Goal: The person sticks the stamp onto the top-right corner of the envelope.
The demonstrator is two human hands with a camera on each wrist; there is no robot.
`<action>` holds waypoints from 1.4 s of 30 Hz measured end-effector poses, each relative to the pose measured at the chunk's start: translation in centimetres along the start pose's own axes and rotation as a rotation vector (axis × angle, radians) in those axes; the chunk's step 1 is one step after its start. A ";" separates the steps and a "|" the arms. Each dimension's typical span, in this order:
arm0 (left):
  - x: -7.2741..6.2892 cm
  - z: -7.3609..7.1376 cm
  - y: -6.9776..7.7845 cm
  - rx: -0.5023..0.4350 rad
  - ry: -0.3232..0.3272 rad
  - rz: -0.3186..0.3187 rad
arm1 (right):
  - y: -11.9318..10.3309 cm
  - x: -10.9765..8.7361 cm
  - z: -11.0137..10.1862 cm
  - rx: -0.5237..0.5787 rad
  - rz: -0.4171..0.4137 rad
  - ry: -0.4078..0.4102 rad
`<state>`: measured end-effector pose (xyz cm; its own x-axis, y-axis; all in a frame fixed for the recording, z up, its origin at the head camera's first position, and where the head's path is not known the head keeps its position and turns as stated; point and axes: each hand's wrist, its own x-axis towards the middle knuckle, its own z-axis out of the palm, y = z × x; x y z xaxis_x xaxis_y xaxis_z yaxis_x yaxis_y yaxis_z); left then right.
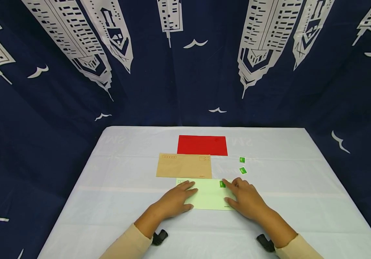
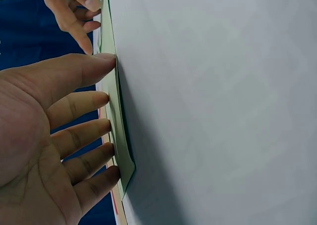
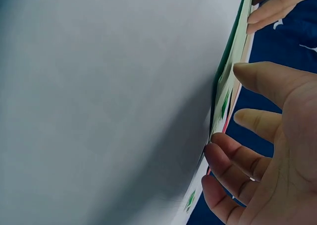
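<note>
A pale green envelope (image 1: 208,198) lies flat near the middle of the table, a green stamp (image 1: 222,184) at its upper right corner. My left hand (image 1: 178,200) rests with spread fingers on the envelope's left part; the left wrist view shows its thumb (image 2: 84,69) and fingertips along the paper. At the right end, my right hand (image 1: 248,200) has its index fingertip at the stamp's edge and its thumb on the envelope. Its other fingers bend loosely, with nothing held in them. The envelope's right end is hidden under this hand.
Behind the green envelope lie a brown envelope (image 1: 183,166) and a red envelope (image 1: 202,145), slightly overlapping. Two loose green stamps, one farther back (image 1: 242,159) and one nearer (image 1: 243,170), lie to their right. A dark blue patterned cloth (image 1: 179,90) hangs behind the white table (image 1: 114,172).
</note>
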<state>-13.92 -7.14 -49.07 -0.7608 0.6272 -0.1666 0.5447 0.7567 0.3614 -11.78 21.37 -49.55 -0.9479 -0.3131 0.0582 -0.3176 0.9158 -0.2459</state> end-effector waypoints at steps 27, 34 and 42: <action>-0.1 0.0 0.0 -0.009 -0.001 -0.003 | -0.1 0.0 0.3 -0.084 -0.021 0.010; 0.0 0.0 -0.1 -0.006 0.001 0.001 | -0.1 0.0 0.2 -0.084 -0.030 0.021; 0.0 0.0 0.0 -0.008 -0.001 0.002 | -0.1 0.0 0.3 -0.080 -0.025 0.020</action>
<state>-13.92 -7.18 -49.12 -0.7595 0.6288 -0.1667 0.5432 0.7540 0.3694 -11.75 21.23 -49.81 -0.9398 -0.3317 0.0826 -0.3412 0.9251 -0.1665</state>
